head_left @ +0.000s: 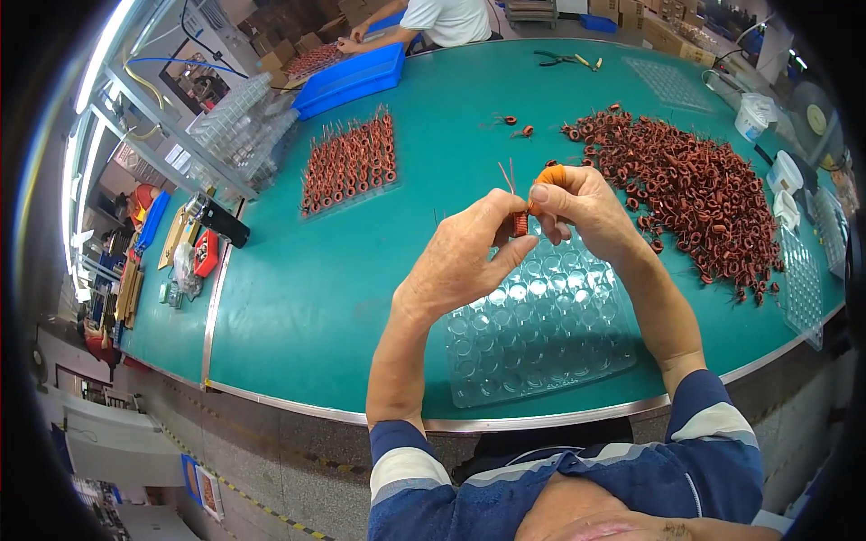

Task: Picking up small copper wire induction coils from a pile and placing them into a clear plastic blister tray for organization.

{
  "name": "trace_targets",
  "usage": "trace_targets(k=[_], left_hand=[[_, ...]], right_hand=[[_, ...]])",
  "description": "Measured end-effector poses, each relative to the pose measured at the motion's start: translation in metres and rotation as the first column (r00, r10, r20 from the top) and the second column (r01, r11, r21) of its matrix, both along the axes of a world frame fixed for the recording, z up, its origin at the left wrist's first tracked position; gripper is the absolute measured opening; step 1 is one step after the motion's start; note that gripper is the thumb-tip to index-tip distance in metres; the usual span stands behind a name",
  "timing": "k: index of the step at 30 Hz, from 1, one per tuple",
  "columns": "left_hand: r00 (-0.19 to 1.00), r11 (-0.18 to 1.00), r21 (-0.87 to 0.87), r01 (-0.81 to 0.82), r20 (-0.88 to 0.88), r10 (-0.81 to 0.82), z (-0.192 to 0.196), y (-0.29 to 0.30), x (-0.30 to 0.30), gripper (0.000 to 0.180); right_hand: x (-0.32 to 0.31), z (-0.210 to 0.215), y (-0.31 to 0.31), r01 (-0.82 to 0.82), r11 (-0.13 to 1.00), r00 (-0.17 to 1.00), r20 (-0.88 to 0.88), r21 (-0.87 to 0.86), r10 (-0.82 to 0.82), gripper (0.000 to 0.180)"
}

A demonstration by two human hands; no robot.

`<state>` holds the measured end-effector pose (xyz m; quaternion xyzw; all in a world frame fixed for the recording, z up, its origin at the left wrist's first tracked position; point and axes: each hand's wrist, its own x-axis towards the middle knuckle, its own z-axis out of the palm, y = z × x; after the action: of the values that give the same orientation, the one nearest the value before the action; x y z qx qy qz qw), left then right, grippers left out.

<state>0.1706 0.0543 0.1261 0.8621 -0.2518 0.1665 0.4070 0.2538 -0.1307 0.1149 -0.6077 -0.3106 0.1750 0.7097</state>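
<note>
Over the teal table, my left hand [469,242] pinches a small copper-wound ring coil [520,224] between thumb and fingers. Two thin wire leads stick up from the coil. Close against it, my right hand [577,200] has its thumb and index finger pressed together, with orange covering on a finger. Whatever sits between those fingertips is hidden. Below both hands lies a clear plastic tray [541,347] with rows of round pockets. A large heap of similar coils [690,194] spreads to the right.
Another clear tray holds upright rows of coils [350,162] at left. Behind it stands a blue bin [350,81]; a co-worker [446,22] sits beyond. Pliers [564,59] and a few loose coils [523,132] lie far ahead. A black bottle [219,222] stands left.
</note>
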Motion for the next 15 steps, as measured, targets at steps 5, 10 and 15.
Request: trace_targets(k=[5,10,15], left_hand=[[0.993,0.996,0.085,-0.039,0.111,0.03,-0.003,-0.002,0.003,0.03],[0.992,0.997,0.034,-0.069,0.108,0.065,-0.004,-0.005,0.004,0.03],[0.994,0.98,-0.168,-0.108,-0.001,0.11,-0.017,-0.013,0.011,0.032]], right_hand=[[0.002,0.0,0.0,-0.053,0.998,0.998,-0.039,-0.028,0.052,0.028],[0.004,-0.002,-0.002,-0.011,1.0,1.0,0.015,-0.022,0.012,0.025],[-0.009,-0.001,0.001,0.317,0.948,0.881,0.377,-0.022,-0.286,0.024]])
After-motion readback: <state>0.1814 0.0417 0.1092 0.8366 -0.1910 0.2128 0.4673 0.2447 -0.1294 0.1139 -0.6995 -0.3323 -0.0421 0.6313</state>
